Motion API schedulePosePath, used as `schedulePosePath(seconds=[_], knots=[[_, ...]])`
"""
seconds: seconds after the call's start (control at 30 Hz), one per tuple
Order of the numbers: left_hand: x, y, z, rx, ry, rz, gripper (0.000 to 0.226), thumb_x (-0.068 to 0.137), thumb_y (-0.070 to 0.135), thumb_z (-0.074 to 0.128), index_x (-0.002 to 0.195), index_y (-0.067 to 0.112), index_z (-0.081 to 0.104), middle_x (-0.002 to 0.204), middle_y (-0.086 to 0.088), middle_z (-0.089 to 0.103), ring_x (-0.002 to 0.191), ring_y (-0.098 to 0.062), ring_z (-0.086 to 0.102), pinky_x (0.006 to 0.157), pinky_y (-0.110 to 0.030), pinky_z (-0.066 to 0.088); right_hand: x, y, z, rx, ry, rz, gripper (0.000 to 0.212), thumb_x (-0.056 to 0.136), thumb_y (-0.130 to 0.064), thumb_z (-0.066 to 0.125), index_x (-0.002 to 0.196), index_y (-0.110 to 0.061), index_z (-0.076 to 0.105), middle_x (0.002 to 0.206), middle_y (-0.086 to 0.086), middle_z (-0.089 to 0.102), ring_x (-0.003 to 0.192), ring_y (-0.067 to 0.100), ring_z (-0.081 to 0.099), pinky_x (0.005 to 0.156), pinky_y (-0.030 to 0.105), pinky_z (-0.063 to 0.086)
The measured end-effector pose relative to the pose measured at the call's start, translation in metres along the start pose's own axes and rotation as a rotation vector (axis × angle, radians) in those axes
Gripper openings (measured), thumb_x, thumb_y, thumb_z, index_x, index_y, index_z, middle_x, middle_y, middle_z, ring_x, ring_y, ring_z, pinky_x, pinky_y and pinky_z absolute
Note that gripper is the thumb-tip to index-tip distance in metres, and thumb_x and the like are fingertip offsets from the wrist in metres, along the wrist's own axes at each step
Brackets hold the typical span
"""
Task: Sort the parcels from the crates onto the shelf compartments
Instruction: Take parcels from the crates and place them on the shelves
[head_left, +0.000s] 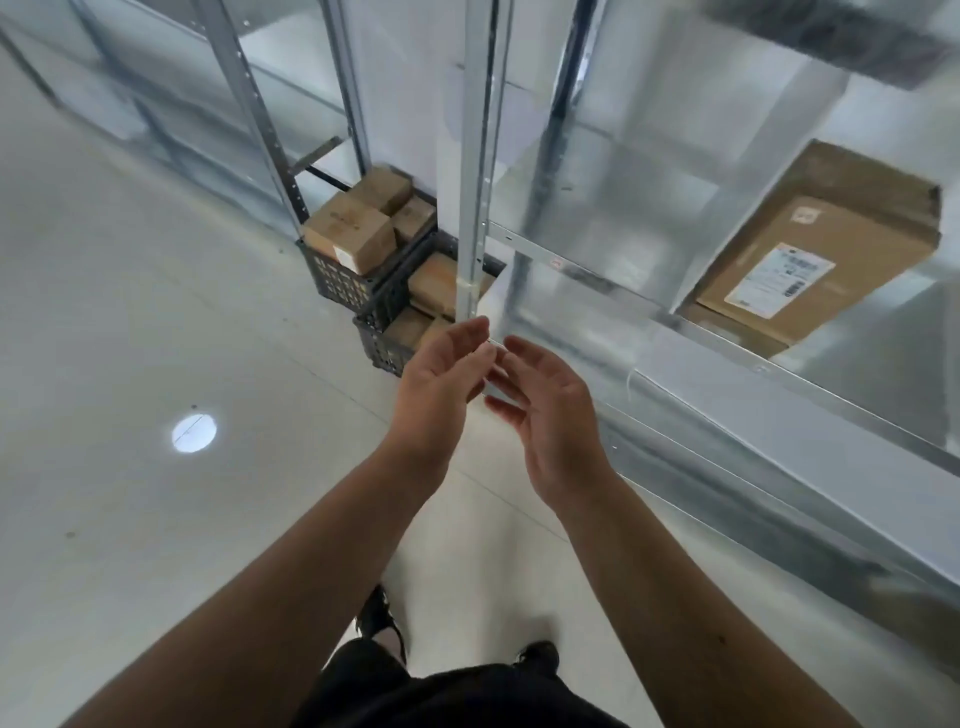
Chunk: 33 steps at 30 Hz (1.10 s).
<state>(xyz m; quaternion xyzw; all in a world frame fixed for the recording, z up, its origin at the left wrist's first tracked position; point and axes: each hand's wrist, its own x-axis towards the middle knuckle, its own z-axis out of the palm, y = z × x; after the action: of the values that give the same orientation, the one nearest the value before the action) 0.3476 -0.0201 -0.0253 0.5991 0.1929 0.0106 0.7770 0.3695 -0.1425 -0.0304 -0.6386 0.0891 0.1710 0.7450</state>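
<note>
Two dark crates (337, 280) of brown parcels (353, 228) stand on the floor (156, 312) at the foot of an upright post (475, 156), which covers part of the nearer one. One flat labelled parcel (810, 270) lies in a compartment of the shelf (727, 358) to the right, label face up, its long axis running from the front edge toward the back. The left hand (441, 384) and right hand (545, 415) hover palm to palm before the post, each grip loose, fingers nearly straight, holding nothing.

Brown parcels (358, 228) fill two dark crates (337, 278); labelled parcel (810, 260) lies on shelf (613, 218).
</note>
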Motion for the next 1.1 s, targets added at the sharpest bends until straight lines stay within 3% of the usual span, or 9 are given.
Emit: schedulePosePath(seconds=[0.13,0.23,0.43,0.9,1.1], knots=[[0.021,0.025,-0.069,-0.035,0.031,-0.004,0.025,0.106,0.010,0.058,0.126,0.020,0.069,0.116,0.002,0.077,0.116,-0.021,0.071,0.111,-0.048,0.053,0.024,0.007,0.075,-0.012,-0.043,0.018,0.023,0.108,-0.018,0.057,0.127,-0.017,0.070,0.118,0.007,0.078,0.117,0.027,0.073,0.112,0.056,0.052],[0.041,0.038,-0.116,-0.022,0.028,-0.003,0.024,0.107,0.009,0.056,0.119,0.025,0.071,0.104,0.008,0.078,0.106,-0.023,0.067,0.106,-0.052,0.051,0.046,0.016,0.123,-0.034,-0.064,0.026,0.029,0.107,-0.019,0.058,0.134,-0.013,0.067,0.119,0.009,0.078,0.118,0.030,0.072,0.112,0.058,0.050],[0.092,0.053,-0.174,-0.007,0.014,-0.055,0.023,0.107,0.015,0.057,0.122,0.025,0.070,0.117,0.001,0.076,0.117,-0.022,0.070,0.111,-0.048,0.053,0.087,0.024,0.179,-0.028,-0.059,0.068,0.030,0.108,-0.020,0.058,0.136,-0.013,0.064,0.119,0.010,0.077,0.117,0.029,0.072,0.110,0.054,0.053],[0.276,0.060,-0.185,0.143,0.017,-0.206,0.022,0.105,0.020,0.061,0.124,0.029,0.067,0.120,0.003,0.075,0.116,-0.015,0.070,0.105,-0.040,0.056,0.272,0.030,0.217,-0.072,-0.116,0.241,0.025,0.108,-0.026,0.059,0.130,-0.018,0.069,0.122,0.005,0.077,0.118,0.024,0.073,0.103,0.048,0.056],[0.358,0.069,-0.184,0.181,0.061,-0.235,0.022,0.100,0.016,0.067,0.119,0.025,0.071,0.114,0.000,0.077,0.110,-0.018,0.074,0.100,-0.041,0.060,0.354,0.015,0.233,-0.074,-0.104,0.313,0.024,0.105,-0.017,0.058,0.125,-0.014,0.071,0.110,0.009,0.078,0.099,0.021,0.072,0.091,0.042,0.056]])
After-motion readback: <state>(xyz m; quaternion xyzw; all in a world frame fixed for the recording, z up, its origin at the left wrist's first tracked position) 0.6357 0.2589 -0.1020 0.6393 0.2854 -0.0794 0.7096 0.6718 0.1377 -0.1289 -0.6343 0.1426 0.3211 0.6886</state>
